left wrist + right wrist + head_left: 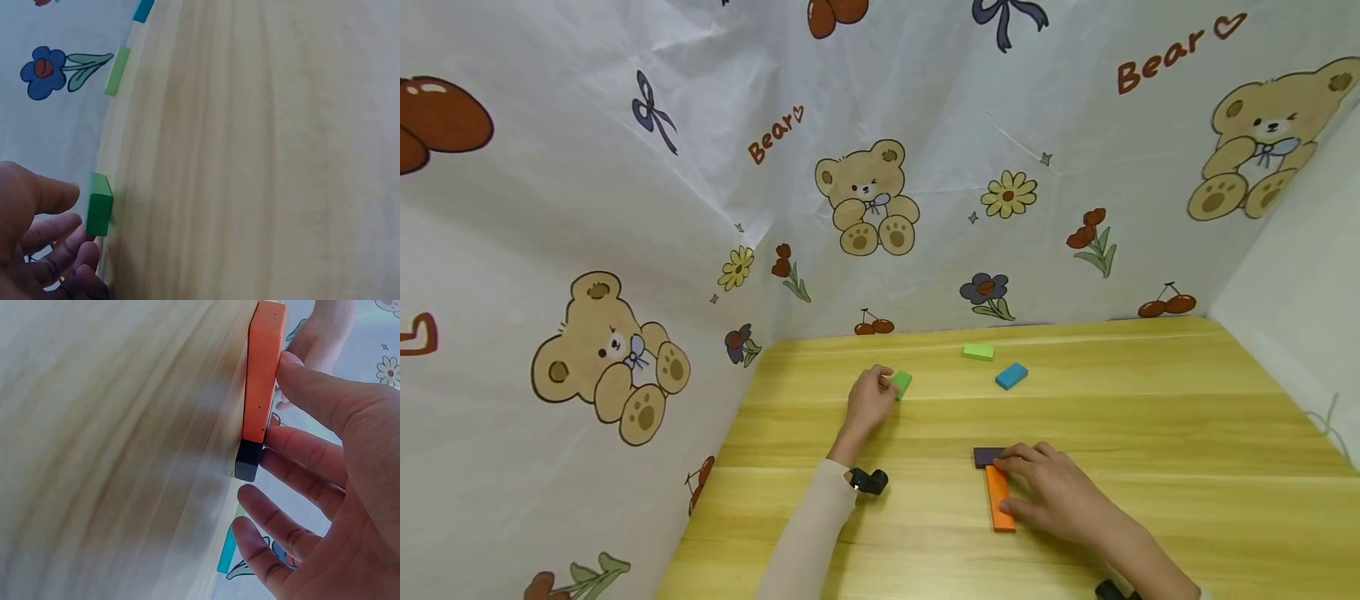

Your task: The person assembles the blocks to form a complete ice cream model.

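Orange block [995, 487] lies on the table [1150, 408] before us, its far end against a dark block [985, 457] set crosswise. Our right hand [1063, 496] has its thumb touching the orange one, fingers spread. Our left hand [869, 402], well apart, keeps thumb and fingers parted about a green block [903, 383]; whether a fingertip touches, we cannot tell. Rightward lie a light green block [978, 352] and a blue block [1012, 376], before the patterned sheet [932, 108].
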`<state>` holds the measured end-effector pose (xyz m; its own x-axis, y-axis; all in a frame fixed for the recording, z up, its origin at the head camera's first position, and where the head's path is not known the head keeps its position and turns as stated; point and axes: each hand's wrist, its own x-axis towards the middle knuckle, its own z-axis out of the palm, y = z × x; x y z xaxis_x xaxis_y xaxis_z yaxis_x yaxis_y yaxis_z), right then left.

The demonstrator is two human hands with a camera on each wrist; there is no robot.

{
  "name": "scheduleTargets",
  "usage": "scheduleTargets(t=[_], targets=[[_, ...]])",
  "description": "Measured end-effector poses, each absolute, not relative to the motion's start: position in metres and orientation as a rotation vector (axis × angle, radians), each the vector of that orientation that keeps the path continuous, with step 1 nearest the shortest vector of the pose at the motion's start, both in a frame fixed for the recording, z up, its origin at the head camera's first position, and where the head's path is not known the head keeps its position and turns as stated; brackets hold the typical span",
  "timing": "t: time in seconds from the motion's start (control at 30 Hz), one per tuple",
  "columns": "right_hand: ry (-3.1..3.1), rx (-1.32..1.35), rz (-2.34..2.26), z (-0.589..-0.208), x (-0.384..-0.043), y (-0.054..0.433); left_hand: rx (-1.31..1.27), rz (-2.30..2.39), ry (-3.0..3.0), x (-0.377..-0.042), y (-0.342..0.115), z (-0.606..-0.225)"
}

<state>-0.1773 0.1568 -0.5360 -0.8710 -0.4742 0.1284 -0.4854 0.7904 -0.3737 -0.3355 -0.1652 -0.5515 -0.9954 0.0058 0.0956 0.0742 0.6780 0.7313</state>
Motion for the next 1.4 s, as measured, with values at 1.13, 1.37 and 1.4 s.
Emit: scheduleTargets(t=[1.13, 1.37, 1.4], targets=[[-2.959, 0.754, 0.755, -0.537, -0.179, 0.158, -0.048, -1.275, -2.764, -0.337, -0.15, -0.554], [-2.969, 0.759, 0.774, -0.537, -0.177, 0.159, -0.108, -1.297, -2.786, -0.337, -0.141, -0.557], [-2.967, 0.759, 0.776, -0.537, -0.177, 0.159, -0.117, -1.301, -2.792, -0.337, -0.14, -0.557]])
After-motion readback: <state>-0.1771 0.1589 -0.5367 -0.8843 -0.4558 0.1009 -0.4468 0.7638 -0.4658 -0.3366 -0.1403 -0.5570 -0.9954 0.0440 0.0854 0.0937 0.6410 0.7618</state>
